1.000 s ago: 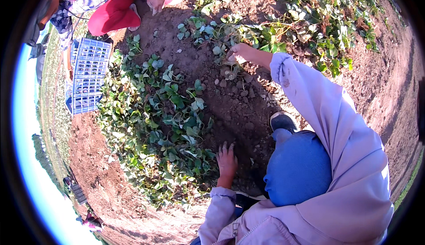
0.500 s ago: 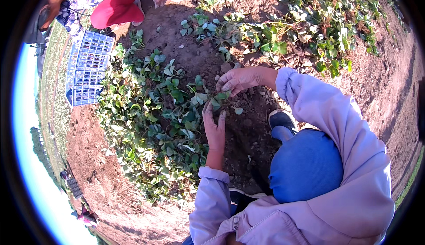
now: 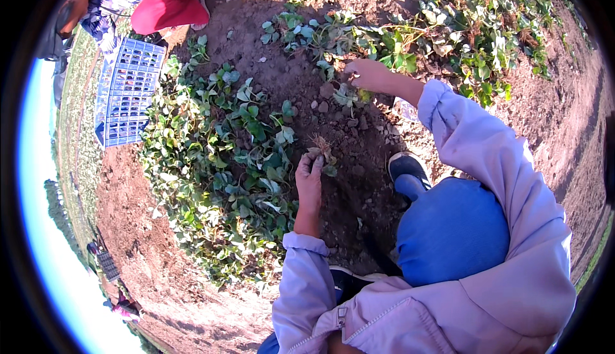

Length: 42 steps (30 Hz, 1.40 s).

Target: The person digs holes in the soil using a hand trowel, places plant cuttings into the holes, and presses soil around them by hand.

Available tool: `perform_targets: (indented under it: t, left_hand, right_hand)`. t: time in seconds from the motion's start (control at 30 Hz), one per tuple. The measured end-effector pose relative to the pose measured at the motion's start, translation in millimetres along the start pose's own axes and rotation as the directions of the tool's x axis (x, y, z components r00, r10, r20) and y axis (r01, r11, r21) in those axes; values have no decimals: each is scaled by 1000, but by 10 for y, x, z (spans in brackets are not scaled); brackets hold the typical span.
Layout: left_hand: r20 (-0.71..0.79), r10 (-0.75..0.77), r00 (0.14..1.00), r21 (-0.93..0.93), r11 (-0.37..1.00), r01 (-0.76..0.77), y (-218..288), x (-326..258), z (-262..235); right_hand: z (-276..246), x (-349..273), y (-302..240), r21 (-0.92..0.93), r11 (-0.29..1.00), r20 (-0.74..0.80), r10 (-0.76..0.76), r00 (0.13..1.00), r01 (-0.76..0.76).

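My left hand (image 3: 309, 178) is closed, thumb and fingers pinching a small strawberry plant (image 3: 322, 151) whose brown, stringy roots point up and a few green leaves hang below. It is just right of a dense heap of leafy strawberry plants (image 3: 224, 155). Farther out and to the right, my right hand (image 3: 370, 75) is closed above dark soil. A leafy sprig (image 3: 348, 98) lies or hangs directly under its fingertips. What the fingers hold, if anything, is hidden.
A blue-grey plastic crate (image 3: 133, 91) stands beyond the heap at the left. Another person in red trousers (image 3: 170, 13) crouches at the far left. More leafy plants (image 3: 461, 27) spread at the far right. My shoe (image 3: 410, 167) rests on the soil near my blue-clad knee (image 3: 451, 232).
My hands have parted: the right moved away and to the right, the left slightly toward me. The plant between them is now in my left hand alone, its roots showing.
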<state>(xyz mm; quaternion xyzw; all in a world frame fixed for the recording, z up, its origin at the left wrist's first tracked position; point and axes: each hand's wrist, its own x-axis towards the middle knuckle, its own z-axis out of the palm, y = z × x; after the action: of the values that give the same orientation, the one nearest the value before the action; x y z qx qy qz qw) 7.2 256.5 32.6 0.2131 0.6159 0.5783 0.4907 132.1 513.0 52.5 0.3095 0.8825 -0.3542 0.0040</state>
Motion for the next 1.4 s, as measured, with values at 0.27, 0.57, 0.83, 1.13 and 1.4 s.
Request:
perform_targets:
  t: [0.27, 0.57, 0.83, 1.13, 1.4]
  left_hand:
    - [-3, -51, 999, -2, 999, 51, 71, -78, 75]
    - [-16, -95, 995, -9, 995, 95, 114, -88, 36]
    - [-54, -87, 995, 349, 932, 100, -229, 67, -223]
    - [-193, 34, 981, 581, 810, 87, -224, 308, -483]
    - [-182, 128, 975, 917, 379, 121, -263, 457, -586]
  right_hand:
    - [587, -290, -664, 445, 760, 209, -603, 770, 474]
    - [832, -369, -751, 207, 934, 265, -340, 902, 291]
    - [1353, -138, -579, 597, 796, 384, -174, 907, -100]
    - [1510, 236, -642, 333, 931, 227, -233, 946, 149]
    - [1675, 329, -621, 110, 927, 68, -366, 928, 358]
